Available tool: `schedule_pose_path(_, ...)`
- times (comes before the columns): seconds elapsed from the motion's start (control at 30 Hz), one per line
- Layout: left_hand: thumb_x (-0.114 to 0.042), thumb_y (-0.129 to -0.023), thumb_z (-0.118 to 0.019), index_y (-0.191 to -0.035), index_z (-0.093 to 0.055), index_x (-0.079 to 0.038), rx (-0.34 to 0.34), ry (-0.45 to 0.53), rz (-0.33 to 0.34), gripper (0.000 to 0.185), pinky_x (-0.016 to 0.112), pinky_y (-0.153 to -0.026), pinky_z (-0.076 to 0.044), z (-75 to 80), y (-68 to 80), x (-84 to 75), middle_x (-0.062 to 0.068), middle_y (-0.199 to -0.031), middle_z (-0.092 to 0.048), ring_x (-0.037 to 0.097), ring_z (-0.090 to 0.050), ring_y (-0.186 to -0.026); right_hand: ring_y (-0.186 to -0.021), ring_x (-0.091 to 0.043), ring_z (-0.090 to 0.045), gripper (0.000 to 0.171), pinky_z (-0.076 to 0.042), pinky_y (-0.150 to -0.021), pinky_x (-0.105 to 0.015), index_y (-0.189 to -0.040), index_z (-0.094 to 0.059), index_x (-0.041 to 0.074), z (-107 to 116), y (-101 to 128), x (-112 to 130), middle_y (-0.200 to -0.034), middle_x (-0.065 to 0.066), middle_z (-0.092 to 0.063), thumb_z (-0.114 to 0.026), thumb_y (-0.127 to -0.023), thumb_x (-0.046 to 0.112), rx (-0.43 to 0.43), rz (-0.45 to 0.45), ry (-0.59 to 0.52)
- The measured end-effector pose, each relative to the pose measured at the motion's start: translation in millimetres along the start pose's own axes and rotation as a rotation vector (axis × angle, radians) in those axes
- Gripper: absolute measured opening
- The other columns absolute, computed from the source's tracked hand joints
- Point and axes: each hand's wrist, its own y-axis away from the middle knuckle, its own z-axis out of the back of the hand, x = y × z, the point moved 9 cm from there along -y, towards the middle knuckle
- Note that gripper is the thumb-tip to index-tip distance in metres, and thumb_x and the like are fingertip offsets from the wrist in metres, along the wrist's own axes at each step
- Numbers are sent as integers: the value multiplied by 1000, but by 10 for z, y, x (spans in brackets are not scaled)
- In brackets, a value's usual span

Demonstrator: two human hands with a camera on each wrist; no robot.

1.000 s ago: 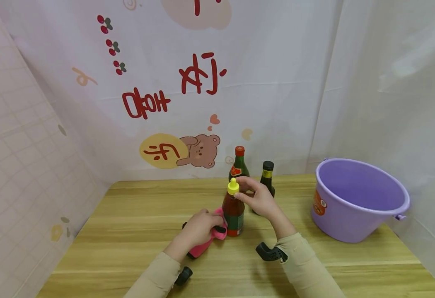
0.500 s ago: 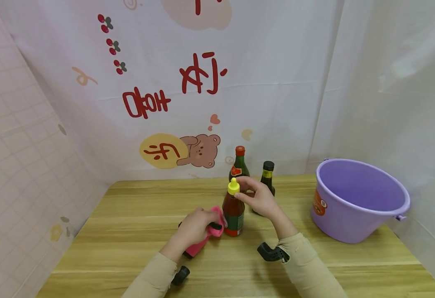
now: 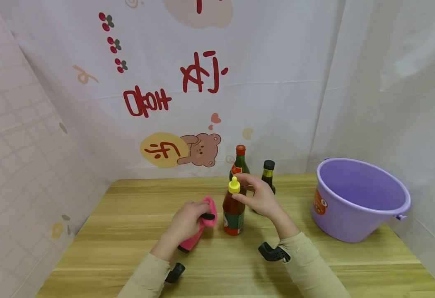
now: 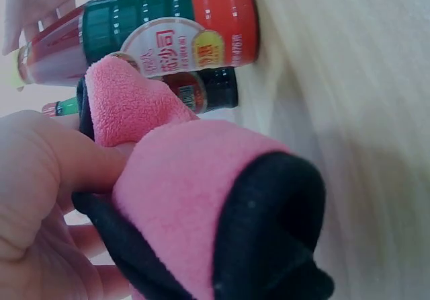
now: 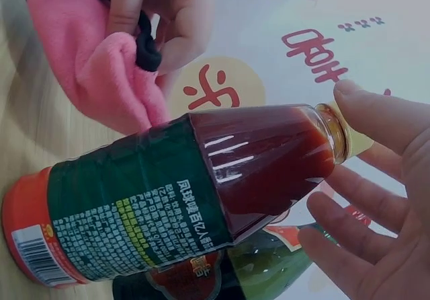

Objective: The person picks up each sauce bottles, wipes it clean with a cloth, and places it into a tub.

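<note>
My left hand (image 3: 185, 222) pinches a pink cloth with black edging (image 4: 181, 185) between thumb and fingers. The cloth hangs bunched just left of a ketchup bottle (image 3: 234, 221), with a narrow gap between them in the head view. Upright on the table, the bottle has dark red contents, a green-and-red label and a yellow nozzle cap (image 3: 234, 187). At its top, my right hand (image 3: 261, 197) holds the neck and cap, thumb on the near side and fingers behind. The label's barcode side faces the right wrist camera (image 5: 40, 253).
Behind the ketchup stand a green bottle with a red cap (image 3: 240, 159) and a dark bottle with a black cap (image 3: 268, 171). A purple bucket (image 3: 340, 223) sits at the right of the wooden table (image 3: 139, 207). White printed fabric (image 3: 277, 103) hangs behind.
My left hand has drawn the pink cloth leftward, away from the ketchup bottle's side. The right hand and the bottle have stayed in place.
</note>
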Motion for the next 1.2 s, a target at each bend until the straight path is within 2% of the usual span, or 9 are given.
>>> schedule_pose_path(0.17, 9, -71, -78, -86, -66, -19, -23, 2, 38, 34, 35, -70, -50, 75, 18, 20, -8, -93, -68, 21, -53, -75, -102, -24, -64, 51, -54, -88, -45, -127, -61, 9, 8, -19, 21, -112, -5, -66, -83, -81, 16, -22, -22, 82)
schedule_pose_path(0.4, 9, -71, -78, -86, -66, -16, -77, 2, 5, 32, 37, -75, -49, 128, 60, 38, 0, -107, -72, 23, -62, -85, -86, -16, -64, 44, -57, -79, -38, -116, -63, 9, -26, -40, 58, -101, -2, -66, -85, -80, 20, -34, -40, 201)
schedule_pose_path(0.57, 10, -70, -79, -88, -66, -17, -113, -10, 7, 35, 36, -73, -50, 157, 98, 63, -1, -104, -71, 22, -61, -83, -84, -17, -63, 42, -57, -76, -36, -114, -64, 7, -25, -54, 108, -100, -3, -66, -84, -80, 21, -30, -38, 247)
schedule_pose_path(0.93, 15, -72, -74, -92, -70, -15, -186, 4, 20, 36, 39, -80, -54, 222, 182, 76, 4, -103, -71, 27, -62, -89, -79, -18, -65, 38, -57, -69, -32, -108, -66, 6, 16, -45, 186, -94, -3, -66, -86, -78, 20, -63, 21, 318)
schedule_pose_path(1.2, 15, -72, -74, -90, -70, -15, -239, 13, 2, 36, 39, -82, -54, 278, 224, 82, 4, -105, -72, 28, -64, -91, -79, -23, -67, 40, -58, -66, -31, -108, -67, 1, 81, 16, 210, -95, -8, -67, -86, -77, 16, -83, 56, 288)
